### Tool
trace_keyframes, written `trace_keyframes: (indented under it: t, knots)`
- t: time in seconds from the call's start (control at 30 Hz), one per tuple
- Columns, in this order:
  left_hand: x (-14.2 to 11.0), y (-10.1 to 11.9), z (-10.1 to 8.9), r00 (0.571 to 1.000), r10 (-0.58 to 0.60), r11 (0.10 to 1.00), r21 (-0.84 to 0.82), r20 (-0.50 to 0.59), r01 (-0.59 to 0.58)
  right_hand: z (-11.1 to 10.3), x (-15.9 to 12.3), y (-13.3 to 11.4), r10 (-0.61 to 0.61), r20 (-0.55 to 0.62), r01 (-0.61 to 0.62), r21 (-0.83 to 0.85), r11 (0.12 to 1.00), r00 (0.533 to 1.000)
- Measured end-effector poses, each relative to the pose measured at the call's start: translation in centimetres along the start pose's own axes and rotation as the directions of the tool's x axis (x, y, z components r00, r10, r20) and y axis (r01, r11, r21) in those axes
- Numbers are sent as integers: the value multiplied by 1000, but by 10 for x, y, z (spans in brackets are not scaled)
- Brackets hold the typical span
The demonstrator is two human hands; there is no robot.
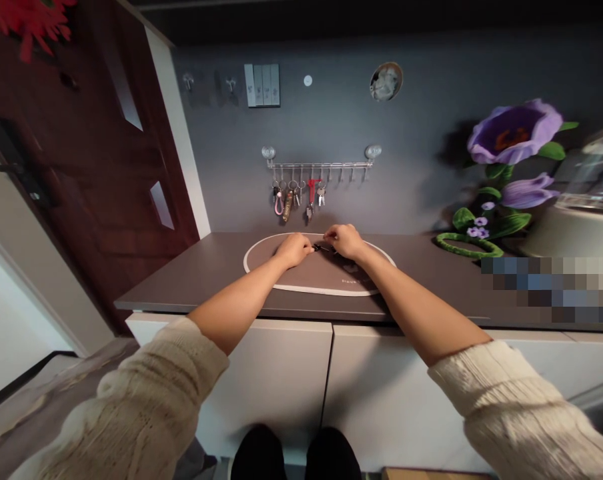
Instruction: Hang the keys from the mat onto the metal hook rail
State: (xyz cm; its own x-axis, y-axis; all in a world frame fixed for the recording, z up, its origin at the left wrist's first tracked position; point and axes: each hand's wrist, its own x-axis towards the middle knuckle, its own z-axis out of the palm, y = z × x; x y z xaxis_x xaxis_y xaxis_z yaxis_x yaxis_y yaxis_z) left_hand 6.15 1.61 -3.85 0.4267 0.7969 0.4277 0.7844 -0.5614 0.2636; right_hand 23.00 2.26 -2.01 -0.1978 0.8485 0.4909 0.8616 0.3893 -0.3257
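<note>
Object (317, 247), small, black, in left hand (295, 249)

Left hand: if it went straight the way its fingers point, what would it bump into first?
The left hand, with a small dark thing already at its fingertips, would probably meet the right hand first, though depth is hard to judge.

Grey wall (331, 133) beyond the hands, dark red door (106, 167) left, white cabinets (276, 387) below, light was dim
</note>
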Motion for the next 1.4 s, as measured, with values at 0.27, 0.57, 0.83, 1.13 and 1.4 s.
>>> trace_keyframes:
  t: [0.27,0.57,0.83,1.13,1.4]
  knots:
    - [1,-1,1,999,-5,997,76,-43,9,-1,0,-3,14,6,-14,24,1000,1000]
    - [-1,2,-2,987,-92,991,85,-134,104,-3,-2,-9,20,2,-20,52,998,1000]
    - [2,0,-2,958,-114,992,-74,-264,98,-6,-4,-14,14,-4,-13,183,983,1000]
    - [5,2,-3,922,-82,986,-169,-380,18,-7,-7,-22,-3,-42,17,335,942,999]
    - [4,4,-2,916,-26,984,-173,-400,-47,-8,-10,-25,-7,-118,46,336,941,993]
